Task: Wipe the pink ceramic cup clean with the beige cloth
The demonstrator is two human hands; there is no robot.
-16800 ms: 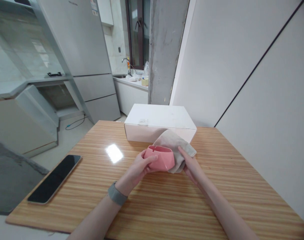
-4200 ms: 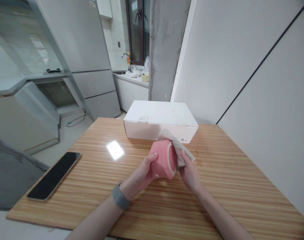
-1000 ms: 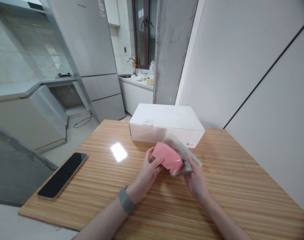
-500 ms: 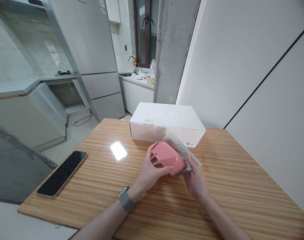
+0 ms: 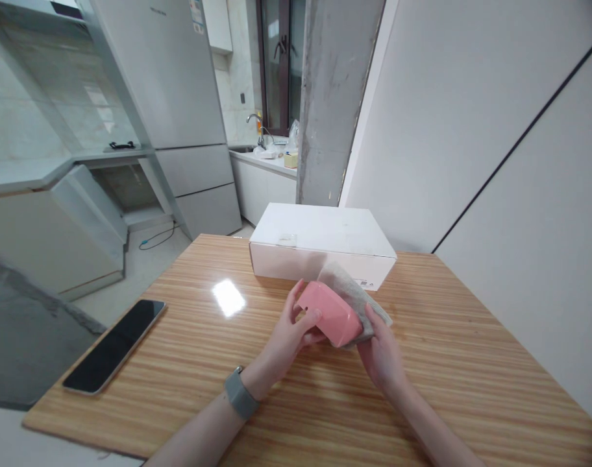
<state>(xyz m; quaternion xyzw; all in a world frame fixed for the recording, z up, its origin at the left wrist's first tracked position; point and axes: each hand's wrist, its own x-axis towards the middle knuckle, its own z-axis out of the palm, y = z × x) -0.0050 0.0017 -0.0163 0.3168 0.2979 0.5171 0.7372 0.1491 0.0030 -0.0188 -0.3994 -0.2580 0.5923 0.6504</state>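
A small pink dish [image 5: 332,314] is held tilted above the wooden table [image 5: 452,363], its outer side turned toward me. My left hand [image 5: 289,334] grips its left edge, thumb over the rim. My right hand [image 5: 381,353] presses a beige cloth [image 5: 357,295] against the dish's right side and holds the cloth bunched there. The inside of the dish is hidden from view.
A closed white box [image 5: 320,243] stands just behind the hands. A dark phone [image 5: 113,346] lies face up near the table's left edge. A white wall borders the table on the right. A fridge and a kitchen counter stand beyond the table.
The dish has been turned a little in my left hand, whose fingers have shifted on its rim. The cloth stays against its right side. The view has drifted slightly.
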